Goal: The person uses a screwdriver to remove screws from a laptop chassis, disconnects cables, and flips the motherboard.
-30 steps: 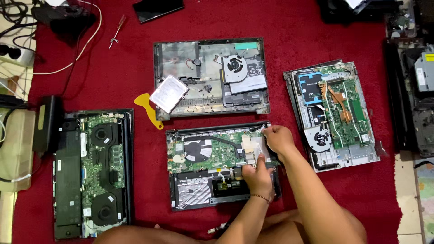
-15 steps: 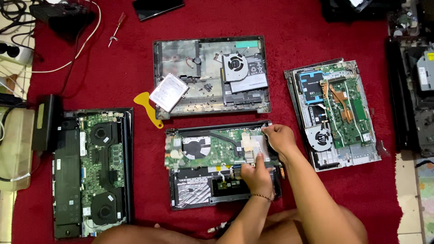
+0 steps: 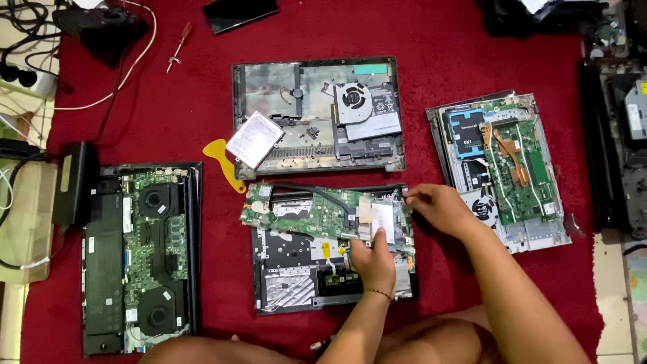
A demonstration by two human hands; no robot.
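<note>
Your left hand (image 3: 374, 259) presses the green motherboard (image 3: 303, 216) lying loose in the opened laptop base (image 3: 290, 290); your right hand (image 3: 438, 205) pinches its far corner. It's thin, stiff, fragile, so grip bare edges only

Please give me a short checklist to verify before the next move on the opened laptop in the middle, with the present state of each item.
1. Left hand rests on the green mainboard near its right end: ok.
2. Right hand grips the upper right corner of the middle laptop base: ok.
3. Mainboard lies flat in the base: not ok, it sits tilted, its left end over the edge.
4. All screws and cables released: cannot tell, too small to see.
5. Yellow pry tool within reach, on the red cloth to the left: ok.
6. Red-handled screwdriver nearby: not ok, it lies far off at the top.
</note>
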